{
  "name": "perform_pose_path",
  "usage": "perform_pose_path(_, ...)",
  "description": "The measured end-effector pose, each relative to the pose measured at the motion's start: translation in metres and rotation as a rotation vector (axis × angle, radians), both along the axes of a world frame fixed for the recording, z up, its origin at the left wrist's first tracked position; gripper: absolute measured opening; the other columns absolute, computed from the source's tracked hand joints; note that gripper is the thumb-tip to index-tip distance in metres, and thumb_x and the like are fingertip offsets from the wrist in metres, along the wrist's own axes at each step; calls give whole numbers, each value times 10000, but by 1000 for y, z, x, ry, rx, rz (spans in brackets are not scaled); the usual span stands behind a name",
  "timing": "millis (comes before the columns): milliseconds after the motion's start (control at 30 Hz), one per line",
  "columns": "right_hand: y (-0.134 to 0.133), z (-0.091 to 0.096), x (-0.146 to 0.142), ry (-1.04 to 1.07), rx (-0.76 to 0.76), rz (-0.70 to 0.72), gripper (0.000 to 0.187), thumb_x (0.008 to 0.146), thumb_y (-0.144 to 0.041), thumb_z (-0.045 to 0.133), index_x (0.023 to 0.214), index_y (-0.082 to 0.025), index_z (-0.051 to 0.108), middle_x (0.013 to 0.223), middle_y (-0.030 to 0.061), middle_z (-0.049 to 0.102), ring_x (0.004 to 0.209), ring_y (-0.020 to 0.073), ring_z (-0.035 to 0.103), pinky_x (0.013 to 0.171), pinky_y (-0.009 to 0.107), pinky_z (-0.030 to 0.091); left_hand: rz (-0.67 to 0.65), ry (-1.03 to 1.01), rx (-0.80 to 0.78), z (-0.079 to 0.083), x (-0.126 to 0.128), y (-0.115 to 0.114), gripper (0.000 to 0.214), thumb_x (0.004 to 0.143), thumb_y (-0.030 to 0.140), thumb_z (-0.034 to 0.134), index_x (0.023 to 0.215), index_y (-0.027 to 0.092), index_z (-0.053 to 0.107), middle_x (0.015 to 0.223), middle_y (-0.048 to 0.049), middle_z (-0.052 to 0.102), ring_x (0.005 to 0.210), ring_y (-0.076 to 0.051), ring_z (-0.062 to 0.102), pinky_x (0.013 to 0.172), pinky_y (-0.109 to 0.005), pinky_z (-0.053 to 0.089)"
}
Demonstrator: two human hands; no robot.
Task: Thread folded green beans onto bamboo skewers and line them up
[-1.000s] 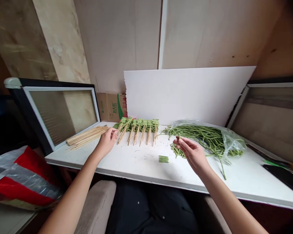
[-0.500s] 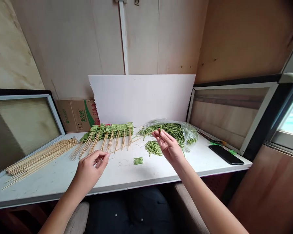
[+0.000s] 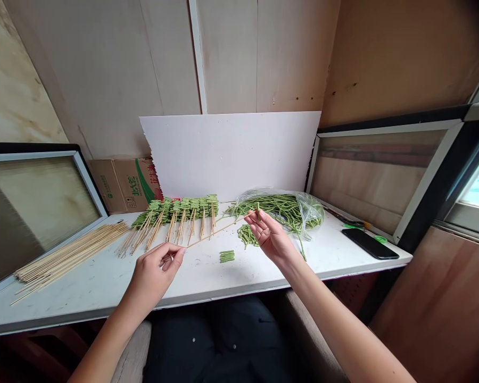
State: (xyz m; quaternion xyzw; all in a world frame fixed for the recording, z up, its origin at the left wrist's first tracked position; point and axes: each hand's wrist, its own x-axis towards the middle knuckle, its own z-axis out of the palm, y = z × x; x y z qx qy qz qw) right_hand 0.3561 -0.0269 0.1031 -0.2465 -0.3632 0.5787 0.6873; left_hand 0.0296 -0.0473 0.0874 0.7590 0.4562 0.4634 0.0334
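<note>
My left hand [image 3: 162, 268] pinches the lower end of a thin bamboo skewer [image 3: 217, 231], which slants up to the right. At its far tip my right hand [image 3: 270, 234] grips a short piece of green bean [image 3: 258, 210], held upright against the skewer; whether the tip has pierced it I cannot tell. Below the hands a small row of cut bean pieces [image 3: 226, 256] lies side by side on the white table [image 3: 199, 282]. A loose heap of cut pieces [image 3: 246, 235] is partly hidden behind my right hand.
Filled bean skewers [image 3: 179, 210] are stacked at the back, sticks toward me. Bare bamboo skewers [image 3: 72, 255] lie at left. A clear plastic bag [image 3: 309, 205] of long beans is behind my right hand. A black phone [image 3: 370, 243] lies at right; a cardboard box [image 3: 122, 183] stands back left.
The bean piece in my right hand has come to the skewer's tip, and that hand has shifted slightly left. My left hand has moved a little right. The view has tilted slightly.
</note>
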Motion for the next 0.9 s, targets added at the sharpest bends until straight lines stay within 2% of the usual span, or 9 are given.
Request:
perform_pose_path(200,3,-3,-1,-17,-22,-17,358,757,-460,957,1020,-277,797,1149,23,820,1194,212,749,807,232,637,5,24,-26,-1,-1,2,331,993,503,613,908,221,764,752,-34,711,663,-174,609,633,-276,471)
perform_pose_path(367,1,-4,-2,-14,-9,-20,329,779,-440,945,1017,-264,801,1167,24,813,1171,196,751,767,194,615,9,28,-27,2,0,0,337,993,500,606,876,220,754,724,-28,693,648,-170,593,628,-281,459)
perform_pose_path(700,3,-6,-3,-15,-14,-24,336,772,-441,950,1022,-281,793,1193,23,808,1162,213,757,754,221,625,-4,-9,-69,-1,-1,3,335,980,506,629,894,213,768,794,-51,748,709,-188,663,661,-279,514)
perform_pose_path(900,3,-5,-3,5,-11,-18,307,776,-403,948,1001,-263,794,1181,28,807,1136,203,762,682,181,613,-50,-36,-124,-4,0,5,347,986,513,626,920,201,763,813,-52,757,717,-182,678,660,-267,522)
